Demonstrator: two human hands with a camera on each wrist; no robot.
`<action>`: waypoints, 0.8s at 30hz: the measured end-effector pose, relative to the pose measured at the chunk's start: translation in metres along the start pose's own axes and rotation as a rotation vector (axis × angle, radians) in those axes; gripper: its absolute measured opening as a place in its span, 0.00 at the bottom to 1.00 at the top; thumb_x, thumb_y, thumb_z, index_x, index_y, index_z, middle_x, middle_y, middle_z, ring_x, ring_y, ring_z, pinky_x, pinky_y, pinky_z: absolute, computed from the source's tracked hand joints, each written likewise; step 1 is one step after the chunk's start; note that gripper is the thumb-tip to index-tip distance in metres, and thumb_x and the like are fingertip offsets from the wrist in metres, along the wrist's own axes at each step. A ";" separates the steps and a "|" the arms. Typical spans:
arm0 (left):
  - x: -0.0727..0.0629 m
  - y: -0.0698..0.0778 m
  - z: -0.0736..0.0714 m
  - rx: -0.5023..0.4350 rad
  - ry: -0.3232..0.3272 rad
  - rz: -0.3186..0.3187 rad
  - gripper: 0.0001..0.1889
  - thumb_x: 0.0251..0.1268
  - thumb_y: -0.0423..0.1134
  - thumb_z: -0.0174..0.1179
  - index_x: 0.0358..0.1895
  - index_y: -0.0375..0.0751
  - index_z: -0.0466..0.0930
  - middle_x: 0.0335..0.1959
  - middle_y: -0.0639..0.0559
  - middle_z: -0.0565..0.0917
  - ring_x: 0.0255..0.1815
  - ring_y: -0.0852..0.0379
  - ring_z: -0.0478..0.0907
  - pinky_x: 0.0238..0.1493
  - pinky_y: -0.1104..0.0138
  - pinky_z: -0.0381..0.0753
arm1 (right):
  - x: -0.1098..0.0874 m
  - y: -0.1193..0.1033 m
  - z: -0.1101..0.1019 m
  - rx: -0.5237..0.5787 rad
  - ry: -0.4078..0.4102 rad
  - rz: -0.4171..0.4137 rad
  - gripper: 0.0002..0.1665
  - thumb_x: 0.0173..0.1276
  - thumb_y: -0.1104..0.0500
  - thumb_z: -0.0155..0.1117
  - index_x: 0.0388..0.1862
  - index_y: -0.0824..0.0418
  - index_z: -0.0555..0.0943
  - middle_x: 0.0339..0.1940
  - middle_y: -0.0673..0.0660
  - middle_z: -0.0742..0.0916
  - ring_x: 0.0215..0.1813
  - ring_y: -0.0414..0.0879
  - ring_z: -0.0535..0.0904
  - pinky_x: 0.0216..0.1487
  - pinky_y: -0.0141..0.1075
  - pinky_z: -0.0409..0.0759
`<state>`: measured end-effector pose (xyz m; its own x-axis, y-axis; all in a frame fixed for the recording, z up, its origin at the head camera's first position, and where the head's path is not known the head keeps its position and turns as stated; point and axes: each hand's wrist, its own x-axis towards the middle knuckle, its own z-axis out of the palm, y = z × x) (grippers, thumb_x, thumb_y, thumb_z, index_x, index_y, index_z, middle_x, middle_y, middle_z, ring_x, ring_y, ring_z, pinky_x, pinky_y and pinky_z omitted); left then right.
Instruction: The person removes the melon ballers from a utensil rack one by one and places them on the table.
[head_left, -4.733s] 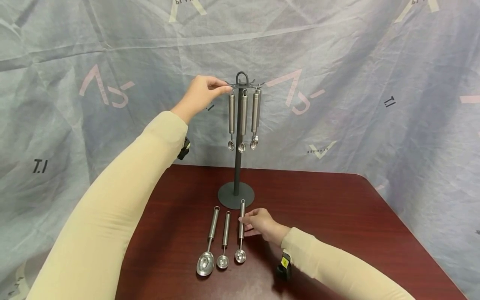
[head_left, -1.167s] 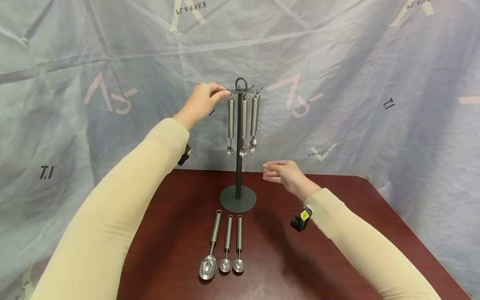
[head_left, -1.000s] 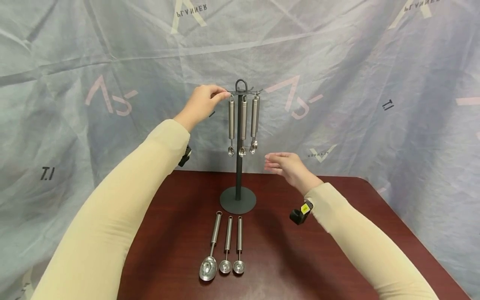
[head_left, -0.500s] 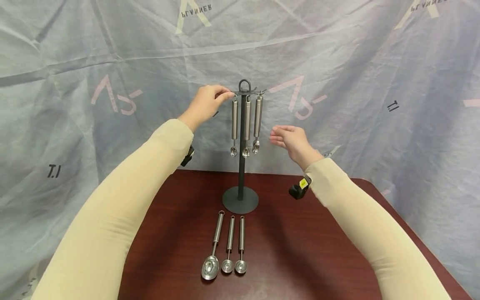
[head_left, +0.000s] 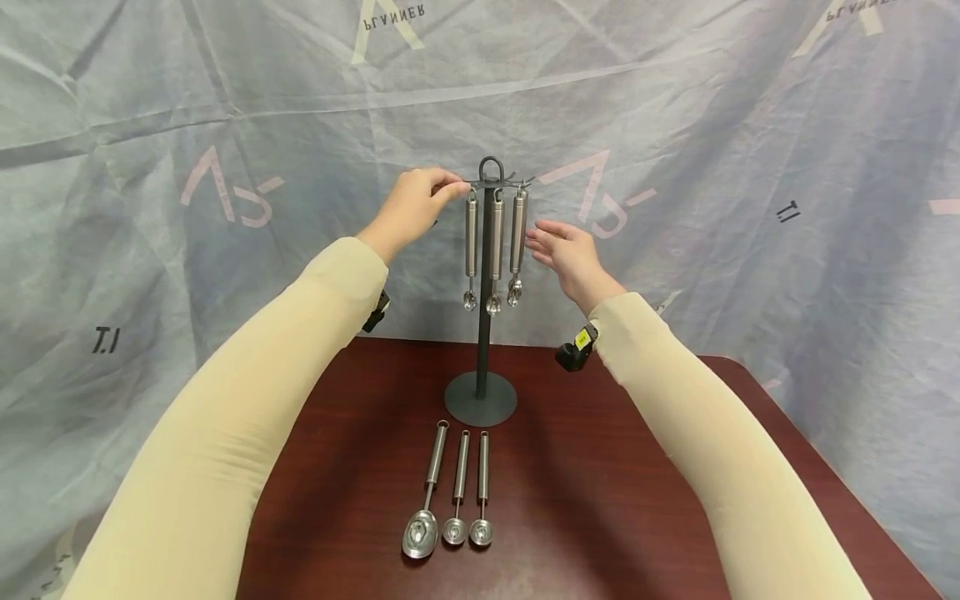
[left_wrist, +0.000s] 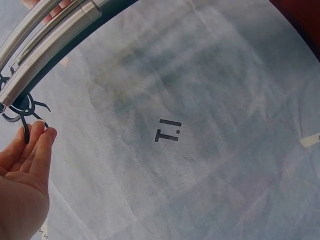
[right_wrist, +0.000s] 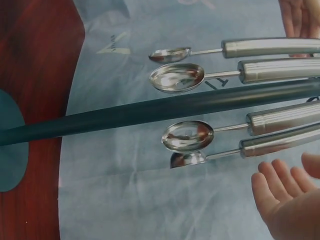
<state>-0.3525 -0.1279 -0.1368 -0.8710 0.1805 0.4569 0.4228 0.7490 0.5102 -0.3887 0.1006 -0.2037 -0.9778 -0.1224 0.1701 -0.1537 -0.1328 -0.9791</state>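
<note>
A dark metal stand (head_left: 484, 342) carries several steel measuring spoons (head_left: 497, 237) on its top hooks, handles up and bowls down. My left hand (head_left: 412, 208) pinches one of the hooks at the stand's top, with thumb and fingertips meeting on it in the left wrist view. To the right of the hanging spoons is my right hand (head_left: 573, 258), its fingers loosely extended and its palm turned toward them. In the right wrist view its fingertips (right_wrist: 270, 175) are close beside the handle of the nearest spoon (right_wrist: 280, 142), holding nothing.
In front of the stand's round base (head_left: 457, 400), three more spoons lie side by side on the red-brown table (head_left: 637, 500): one large oval spoon (head_left: 420, 533) and two smaller round ones, the middle (head_left: 454, 532) and the right (head_left: 482, 532). A grey printed cloth (head_left: 187, 275) hangs behind.
My right hand has let go of the rightmost spoon on the table, now lined up beside the middle one, and risen to the hanging spoons. My left hand stays at the hook.
</note>
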 end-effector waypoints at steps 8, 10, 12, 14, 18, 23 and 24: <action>0.003 -0.002 0.001 0.003 -0.003 0.014 0.22 0.75 0.54 0.48 0.62 0.46 0.77 0.58 0.50 0.81 0.59 0.55 0.76 0.61 0.61 0.74 | 0.009 0.005 0.004 -0.114 -0.066 -0.069 0.26 0.77 0.64 0.48 0.73 0.63 0.65 0.69 0.65 0.73 0.67 0.55 0.72 0.69 0.43 0.71; 0.003 -0.003 0.001 0.000 -0.003 0.014 0.22 0.75 0.54 0.48 0.61 0.45 0.77 0.58 0.50 0.81 0.59 0.55 0.76 0.61 0.61 0.74 | 0.011 0.007 0.004 -0.129 -0.057 -0.085 0.26 0.77 0.64 0.49 0.72 0.64 0.66 0.68 0.65 0.74 0.64 0.54 0.74 0.67 0.43 0.73; 0.002 -0.003 0.002 -0.005 -0.004 0.012 0.22 0.75 0.54 0.48 0.61 0.45 0.78 0.58 0.50 0.81 0.58 0.55 0.76 0.60 0.60 0.74 | 0.012 0.008 0.003 -0.142 -0.049 -0.098 0.25 0.76 0.64 0.51 0.70 0.65 0.68 0.67 0.66 0.75 0.60 0.51 0.76 0.66 0.43 0.74; 0.001 -0.003 0.002 -0.009 -0.006 0.009 0.22 0.75 0.54 0.48 0.61 0.45 0.78 0.58 0.50 0.81 0.58 0.55 0.76 0.60 0.60 0.74 | 0.011 0.009 0.002 -0.152 -0.041 -0.109 0.24 0.75 0.64 0.52 0.68 0.67 0.70 0.66 0.66 0.76 0.56 0.48 0.77 0.65 0.44 0.75; 0.000 -0.003 0.003 -0.018 -0.012 0.001 0.22 0.75 0.54 0.48 0.61 0.46 0.77 0.59 0.50 0.80 0.59 0.55 0.76 0.60 0.61 0.74 | 0.008 0.006 -0.002 -0.165 -0.028 -0.114 0.23 0.74 0.63 0.55 0.65 0.69 0.72 0.60 0.62 0.80 0.50 0.42 0.78 0.63 0.44 0.76; 0.001 -0.001 0.004 -0.018 -0.014 0.006 0.23 0.74 0.54 0.48 0.62 0.46 0.77 0.59 0.51 0.80 0.59 0.56 0.76 0.60 0.61 0.74 | 0.005 0.002 -0.006 -0.171 -0.009 -0.113 0.23 0.74 0.63 0.55 0.65 0.68 0.71 0.48 0.52 0.81 0.47 0.39 0.76 0.60 0.42 0.77; 0.001 -0.001 0.004 -0.016 -0.015 0.008 0.23 0.74 0.55 0.49 0.62 0.46 0.77 0.59 0.51 0.81 0.59 0.56 0.76 0.60 0.61 0.75 | 0.005 0.002 -0.006 -0.167 -0.004 -0.112 0.22 0.74 0.63 0.55 0.65 0.68 0.72 0.47 0.51 0.81 0.46 0.38 0.76 0.58 0.41 0.77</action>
<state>-0.3546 -0.1263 -0.1396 -0.8714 0.1956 0.4499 0.4331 0.7374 0.5183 -0.3951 0.1059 -0.2055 -0.9526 -0.1202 0.2795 -0.2837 0.0190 -0.9587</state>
